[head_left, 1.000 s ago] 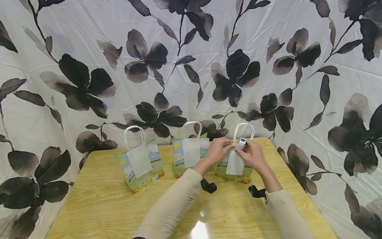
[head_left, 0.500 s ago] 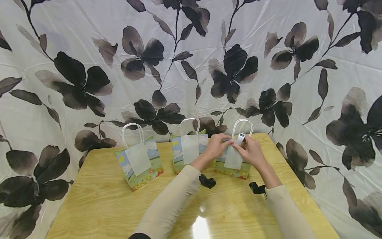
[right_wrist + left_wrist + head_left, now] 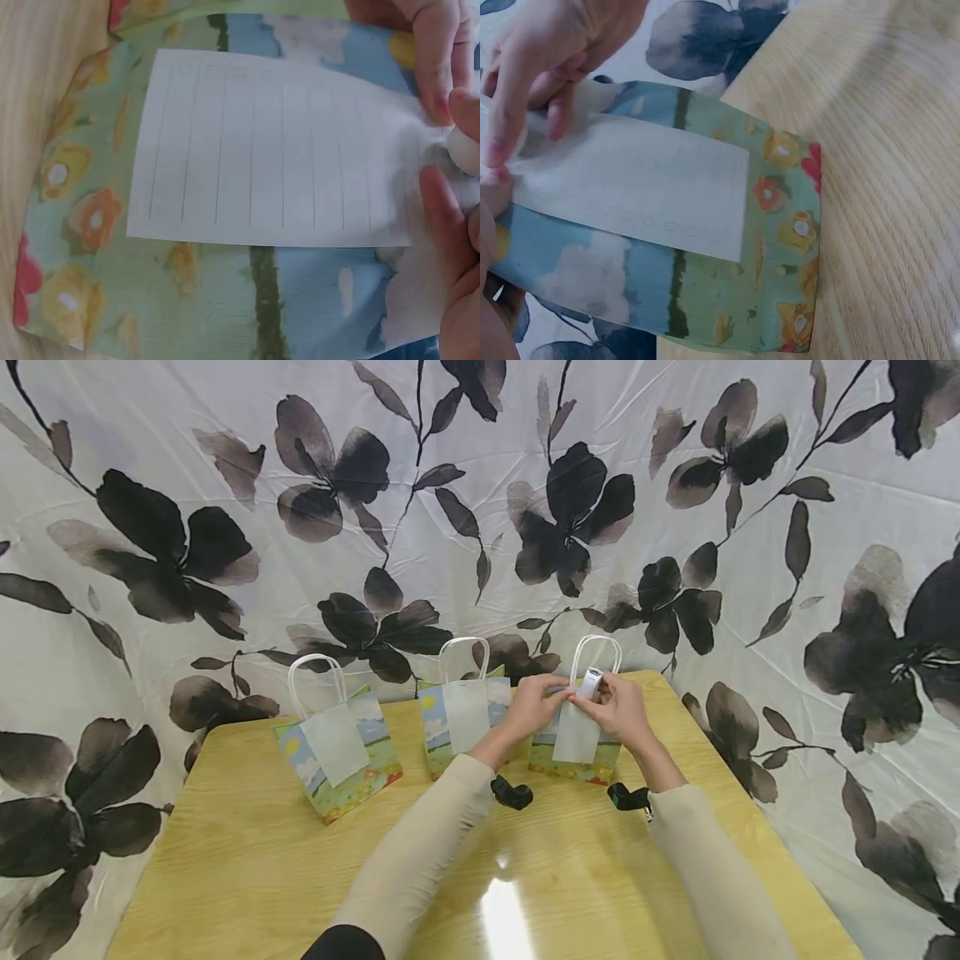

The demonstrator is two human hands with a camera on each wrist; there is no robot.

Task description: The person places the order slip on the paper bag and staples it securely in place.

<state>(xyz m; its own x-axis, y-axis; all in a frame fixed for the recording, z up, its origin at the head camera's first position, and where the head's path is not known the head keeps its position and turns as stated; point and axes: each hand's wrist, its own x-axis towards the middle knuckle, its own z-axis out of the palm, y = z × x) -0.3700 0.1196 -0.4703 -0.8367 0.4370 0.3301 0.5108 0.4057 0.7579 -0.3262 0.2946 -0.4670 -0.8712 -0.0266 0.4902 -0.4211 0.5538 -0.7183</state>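
A paper gift bag (image 3: 546, 758) with a painted meadow and flowers stands at the right of the row, with white handles (image 3: 597, 641). Against its front lies a lined white paper sheet (image 3: 262, 150). My left hand (image 3: 531, 703) pinches the bag's top edge and the sheet at the left. At the top of the sheet, my right hand (image 3: 624, 708) grips a small white stapler (image 3: 592, 681) with a metallic end. Fingers hide most of the stapler in both wrist views, and its jaws cannot be made out.
Two similar bags stand to the left, a middle one (image 3: 435, 727) and a tilted one (image 3: 378, 752), each with a white sheet on its front. They stand on a wooden table (image 3: 247, 860). Behind it hangs a floral cloth (image 3: 480, 560).
The head view has shifted, so the whole scene sits higher and slightly to the left. Both hands stay at the right bag's top edge, with the stapler still in the right hand.
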